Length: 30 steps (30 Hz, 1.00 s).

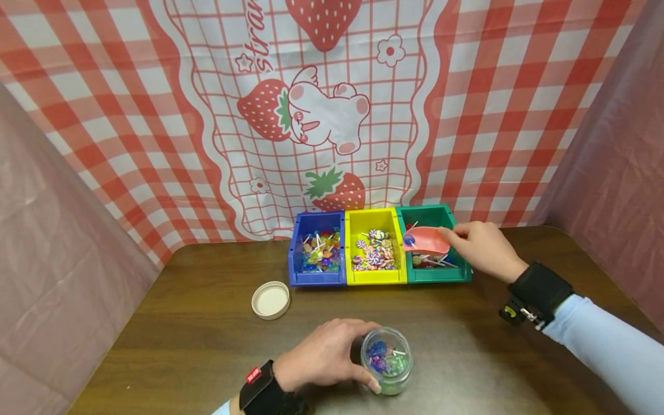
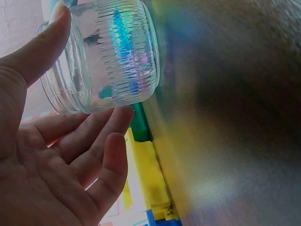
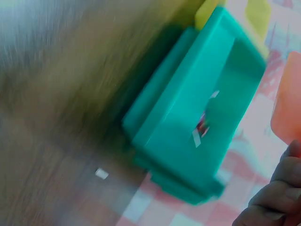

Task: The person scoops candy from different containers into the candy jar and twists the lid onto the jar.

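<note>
My left hand [image 1: 329, 354] holds a clear glass jar [image 1: 392, 387] upright on the table, thumb on one side and fingers on the other. Blue, purple and green candies [image 1: 386, 358] lie inside it. My right hand [image 1: 485, 251] pinches the end of a pink scoop [image 1: 433, 239] above the green bin [image 1: 441, 275]. A blue lollipop [image 1: 409, 240] lies at the scoop's front end. Lollipops with white sticks show in the green bin below, partly hidden by the scoop. In the right wrist view only part of the scoop [image 3: 288, 106] shows.
Left of the green bin stand a yellow bin [image 1: 376, 278] of swirled candies and a blue bin [image 1: 317, 279] of mixed colourful candies. A round white lid [image 1: 271, 300] lies on the table. Behind the bins hangs a red-and-white checked cloth [image 1: 482, 115].
</note>
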Available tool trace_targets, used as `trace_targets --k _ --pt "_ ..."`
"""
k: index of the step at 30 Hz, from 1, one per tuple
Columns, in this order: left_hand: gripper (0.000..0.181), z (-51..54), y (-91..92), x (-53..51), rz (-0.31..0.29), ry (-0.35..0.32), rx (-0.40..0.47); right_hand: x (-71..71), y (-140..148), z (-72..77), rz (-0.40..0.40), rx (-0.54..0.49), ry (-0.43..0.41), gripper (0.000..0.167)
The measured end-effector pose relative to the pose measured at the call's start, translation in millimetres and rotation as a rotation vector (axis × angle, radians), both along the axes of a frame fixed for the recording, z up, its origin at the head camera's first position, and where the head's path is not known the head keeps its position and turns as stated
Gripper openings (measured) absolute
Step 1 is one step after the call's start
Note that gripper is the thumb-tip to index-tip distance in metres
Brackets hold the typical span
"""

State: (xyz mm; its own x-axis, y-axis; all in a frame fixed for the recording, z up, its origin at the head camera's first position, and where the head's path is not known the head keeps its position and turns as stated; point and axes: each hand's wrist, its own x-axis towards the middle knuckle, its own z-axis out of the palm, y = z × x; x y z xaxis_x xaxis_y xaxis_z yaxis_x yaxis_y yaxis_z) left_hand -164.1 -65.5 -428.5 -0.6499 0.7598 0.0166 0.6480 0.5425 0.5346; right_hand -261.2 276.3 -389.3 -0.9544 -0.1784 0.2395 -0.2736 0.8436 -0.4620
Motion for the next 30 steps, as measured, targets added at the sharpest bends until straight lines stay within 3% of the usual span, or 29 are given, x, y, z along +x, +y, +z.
trace_targets --k 11,17,21,26,30 --pt "0.077 -1.0 -0.2 -0.6 -0.016 0.017 0.02 59.8 -33 12.3 0.202 0.015 0.105 0.029" --pt "0.078 -0.6 -0.8 -1.2 -0.006 -0.002 0.003 82.8 -47 14.2 0.296 0.066 0.158 0.038" --pt "0.083 -0.6 -1.2 -0.9 0.008 -0.01 -0.008 93.5 -56 13.1 0.387 0.116 0.275 0.039" --pt "0.082 -1.0 -0.9 -1.2 0.002 -0.012 0.002 99.5 -62 10.9 0.506 0.192 0.48 0.043" --pt "0.083 -1.0 -0.6 -0.8 0.0 -0.008 -0.002 102.5 -65 9.8 0.542 0.212 0.531 0.043"
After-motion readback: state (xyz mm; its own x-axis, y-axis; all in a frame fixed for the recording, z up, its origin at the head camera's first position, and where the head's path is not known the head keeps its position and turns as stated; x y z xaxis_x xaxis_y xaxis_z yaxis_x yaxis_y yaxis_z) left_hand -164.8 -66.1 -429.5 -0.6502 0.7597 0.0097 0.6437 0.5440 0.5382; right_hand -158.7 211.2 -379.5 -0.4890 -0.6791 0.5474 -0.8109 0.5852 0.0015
